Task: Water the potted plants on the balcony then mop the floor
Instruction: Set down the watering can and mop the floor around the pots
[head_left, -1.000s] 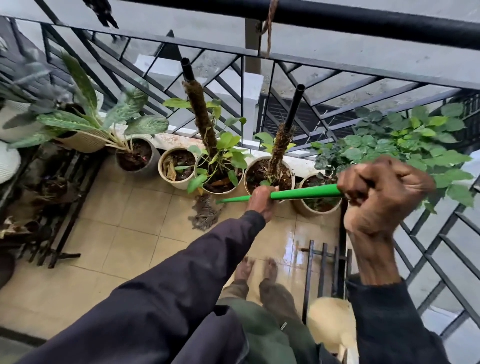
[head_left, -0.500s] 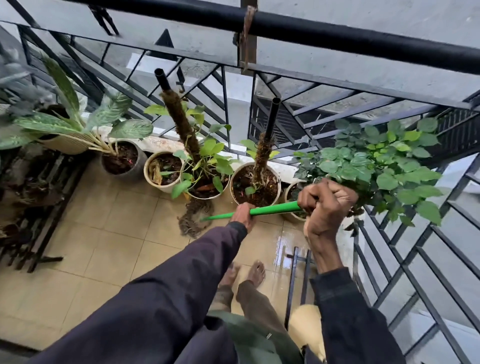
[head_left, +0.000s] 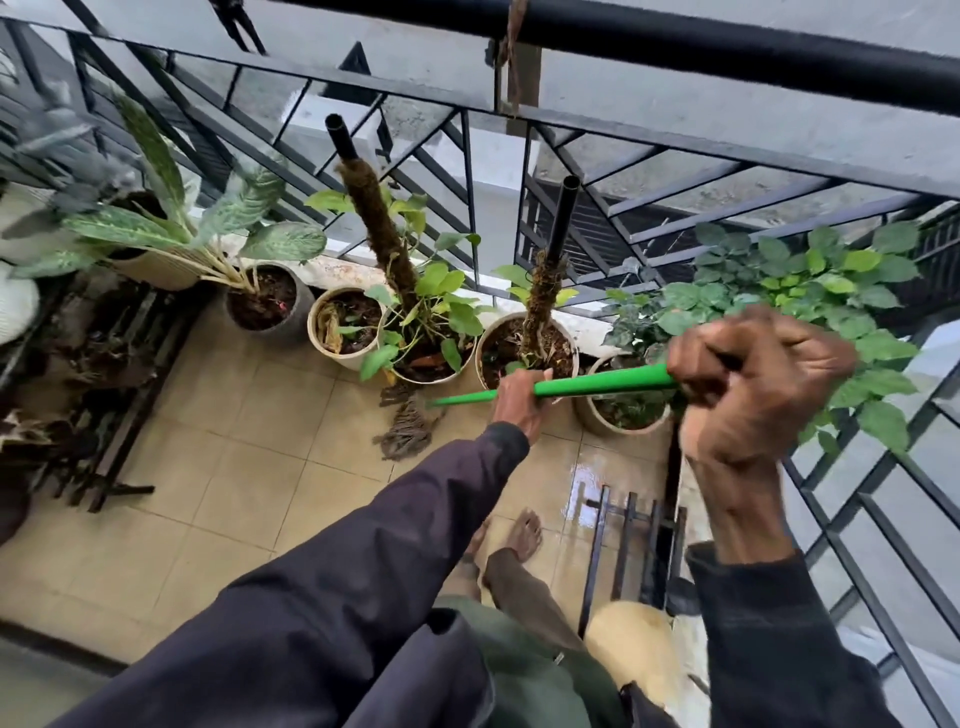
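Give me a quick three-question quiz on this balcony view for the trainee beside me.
1. True or false: the left hand and the right hand both grip the green mop handle.
2. Pick one: the mop head lies on the tiles right in front of
A) the pot with the taller moss pole
B) the bare feet
C) the empty black rack
3. Short answer: how many moss poles stand in the pots?

Key: 1 true; 2 A; 3 two.
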